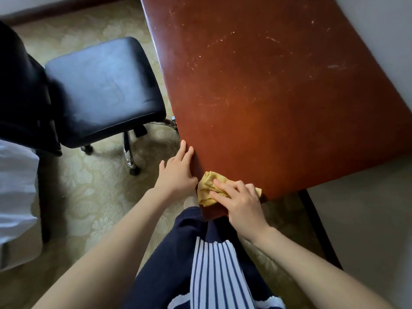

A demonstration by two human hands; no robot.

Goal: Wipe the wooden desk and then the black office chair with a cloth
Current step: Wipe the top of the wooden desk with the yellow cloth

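Note:
The reddish-brown wooden desk (267, 85) fills the upper right, its top scuffed with pale scratches. A crumpled yellow cloth (207, 186) lies at the desk's near corner. My right hand (240, 201) presses down on the cloth, its fingers curved over it and partly hiding it. My left hand (178, 172) rests with straight fingers against the desk's left edge, just left of the cloth. The black office chair (100, 90) stands to the left of the desk, seat facing up, backrest at the far left.
Patterned beige carpet (93, 197) covers the floor. The chair's chrome legs and castors (131, 157) reach toward the desk's left edge. White fabric (15, 197) lies at the left border. A pale wall (379, 30) runs along the desk's right side.

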